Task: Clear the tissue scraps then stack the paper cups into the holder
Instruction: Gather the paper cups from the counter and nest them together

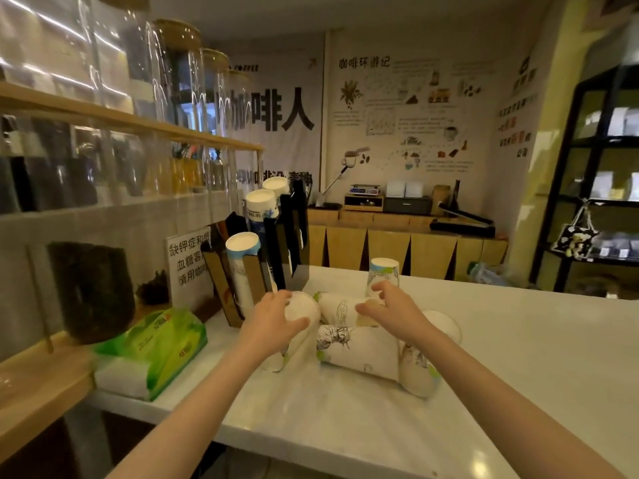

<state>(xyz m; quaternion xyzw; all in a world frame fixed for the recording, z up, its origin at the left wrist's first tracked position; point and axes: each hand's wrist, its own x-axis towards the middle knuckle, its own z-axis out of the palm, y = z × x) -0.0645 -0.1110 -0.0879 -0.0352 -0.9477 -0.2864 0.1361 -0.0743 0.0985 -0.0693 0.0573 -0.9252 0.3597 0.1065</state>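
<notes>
Several white printed paper cups (359, 350) lie scattered on the pale countertop (518, 357), one standing inverted (383, 273) behind. Our left hand (273, 323) grips an inverted white cup (297, 326) by its base. Our right hand (397, 311) hovers with fingers spread above the lying cups, grasping nothing. The black-and-brown slotted cup holder (262, 267), just left, carries three cup stacks.

Green tissue pack (152, 350) on counter (518, 357) — printed sign (188, 267) behind, glass jars (179, 74) on shelf (131, 119).

Six loose paper cups (359, 354), three stacks in the holder (238, 288).
</notes>
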